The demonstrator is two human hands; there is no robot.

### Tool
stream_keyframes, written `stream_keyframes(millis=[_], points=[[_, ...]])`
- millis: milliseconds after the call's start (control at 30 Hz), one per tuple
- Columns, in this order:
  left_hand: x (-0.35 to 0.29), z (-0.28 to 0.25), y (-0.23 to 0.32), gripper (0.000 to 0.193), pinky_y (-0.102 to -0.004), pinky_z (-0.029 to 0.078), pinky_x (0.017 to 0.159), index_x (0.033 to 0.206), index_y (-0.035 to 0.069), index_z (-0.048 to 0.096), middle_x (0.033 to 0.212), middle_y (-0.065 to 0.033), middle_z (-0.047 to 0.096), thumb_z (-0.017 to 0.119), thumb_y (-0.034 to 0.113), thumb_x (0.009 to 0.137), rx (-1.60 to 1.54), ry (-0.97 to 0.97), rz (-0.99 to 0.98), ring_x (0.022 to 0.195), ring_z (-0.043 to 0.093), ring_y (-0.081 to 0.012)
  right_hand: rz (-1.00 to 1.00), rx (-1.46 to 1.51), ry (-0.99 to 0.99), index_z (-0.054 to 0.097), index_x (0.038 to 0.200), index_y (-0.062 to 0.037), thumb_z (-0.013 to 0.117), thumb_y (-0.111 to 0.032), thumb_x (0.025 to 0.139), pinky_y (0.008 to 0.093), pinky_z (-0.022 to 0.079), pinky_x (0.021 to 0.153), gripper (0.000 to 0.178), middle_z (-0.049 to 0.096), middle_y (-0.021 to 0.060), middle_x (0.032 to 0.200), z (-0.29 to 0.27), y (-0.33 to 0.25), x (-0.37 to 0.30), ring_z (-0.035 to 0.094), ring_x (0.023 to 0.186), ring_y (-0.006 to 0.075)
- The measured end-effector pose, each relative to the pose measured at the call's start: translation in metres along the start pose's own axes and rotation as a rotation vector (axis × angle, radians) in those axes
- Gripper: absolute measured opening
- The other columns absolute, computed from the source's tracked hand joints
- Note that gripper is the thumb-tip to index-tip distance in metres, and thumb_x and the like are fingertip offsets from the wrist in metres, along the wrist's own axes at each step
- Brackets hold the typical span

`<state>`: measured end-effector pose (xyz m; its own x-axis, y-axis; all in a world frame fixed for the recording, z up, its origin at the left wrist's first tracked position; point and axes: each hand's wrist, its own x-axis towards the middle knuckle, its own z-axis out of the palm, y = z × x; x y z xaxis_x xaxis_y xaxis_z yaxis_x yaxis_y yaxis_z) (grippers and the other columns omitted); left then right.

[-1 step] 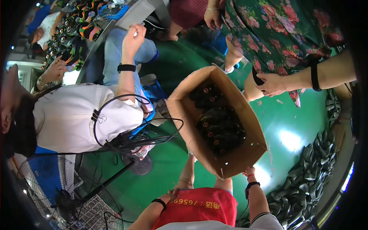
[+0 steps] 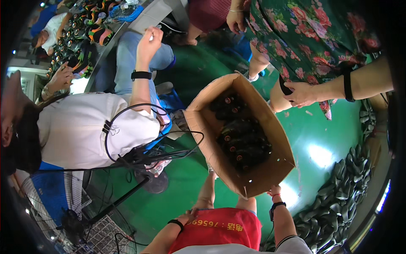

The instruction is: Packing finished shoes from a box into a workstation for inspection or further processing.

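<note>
An open cardboard box (image 2: 203,139) stands before me, tilted in view. Inside it lie several black shoes (image 2: 232,148) with small orange-ringed round marks, packed in a dark row. My right hand (image 2: 275,190) is at the box's near right corner, its fingers curled on the edge. My left hand (image 2: 185,217) rests on my thigh beside the red apron (image 2: 220,230), holding nothing that I can see. Its fingers are partly hidden but look laid flat.
On the left sits a person in a white shirt (image 2: 93,131), near looped black cables (image 2: 139,158) and a fan stand (image 2: 122,201). Another person in a floral dress (image 2: 304,42) is at the far right. Dark soles (image 2: 334,207) are heaped on the right; shoes crowd a far-left table (image 2: 80,46).
</note>
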<state>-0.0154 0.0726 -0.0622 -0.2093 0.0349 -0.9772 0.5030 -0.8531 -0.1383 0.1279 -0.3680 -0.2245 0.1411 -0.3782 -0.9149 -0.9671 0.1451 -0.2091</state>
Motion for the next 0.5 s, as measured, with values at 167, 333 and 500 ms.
stream_keyframes(millis=[167, 333, 500], points=[[-0.020, -0.036, 0.036, 0.071, -0.0533, 0.025, 0.102, 0.141, 0.028, 0.004, 0.147, -0.0121, 0.010, 0.028, 0.063, 0.084, 0.109, -0.039, 0.235, 0.128, 0.026, -0.0400, 0.455, 0.343, -0.740, 0.044, 0.118, -0.0052, 0.031, -0.053, 0.085, 0.0435, 0.046, 0.050, 0.060, 0.047, 0.0310, 0.118, -0.140, 0.104, 0.155, 0.054, 0.087, 0.0516], [-0.034, -0.047, 0.008, 0.071, -0.0504, 0.020, 0.106, 0.141, 0.028, 0.004, 0.145, -0.0145, 0.014, 0.024, 0.065, 0.084, 0.140, -0.044, 0.074, 0.131, 0.020, -0.0374, 0.370, 0.238, -0.436, 0.044, 0.123, -0.0082, 0.023, -0.036, 0.090, 0.0517, 0.042, 0.074, 0.048, 0.046, 0.0247, 0.122, -0.024, 0.132, 0.101, 0.045, 0.108, 0.0401], [-0.006, -0.045, -0.006, 0.069, -0.0500, 0.021, 0.105, 0.141, 0.029, 0.007, 0.145, -0.0151, 0.014, 0.022, 0.066, 0.084, 0.086, -0.072, 0.146, 0.131, 0.022, -0.0362, -0.056, 0.386, -0.507, 0.038, 0.120, 0.0002, 0.029, -0.023, 0.090, 0.0586, 0.044, 0.053, 0.039, 0.045, 0.0404, 0.111, -0.052, 0.123, 0.138, 0.048, 0.090, 0.0611]])
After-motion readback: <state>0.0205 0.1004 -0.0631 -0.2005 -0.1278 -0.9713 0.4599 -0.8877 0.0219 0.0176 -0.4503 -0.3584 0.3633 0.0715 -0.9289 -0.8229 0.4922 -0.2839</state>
